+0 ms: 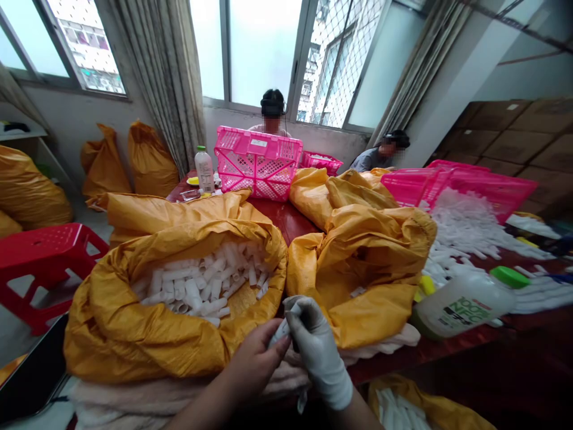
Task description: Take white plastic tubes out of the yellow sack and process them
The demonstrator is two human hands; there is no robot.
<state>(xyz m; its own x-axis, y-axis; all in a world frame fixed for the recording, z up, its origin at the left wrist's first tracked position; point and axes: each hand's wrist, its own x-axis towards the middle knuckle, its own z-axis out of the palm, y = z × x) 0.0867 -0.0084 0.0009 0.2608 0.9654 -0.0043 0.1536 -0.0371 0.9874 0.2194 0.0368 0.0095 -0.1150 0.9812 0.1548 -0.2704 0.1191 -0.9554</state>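
Bare and closed, my left hand (259,356) grips the lower end of a small white tube (279,332). My right hand (313,340), in a white glove, pinches the upper end of the same tube. Its fingers partly cover the tube. Just beyond my left hand lies an open yellow sack (147,346) filled with short white tubes (192,292). A second open yellow sack (367,316) stands beyond my right hand, with a few small white pieces showing inside.
A large bottle with a green cap (465,304) leans at the right, near piled white tubes (465,233). Pink crates (257,164) stand farther back. Two people sit across the table. A red stool (40,251) is at the left.
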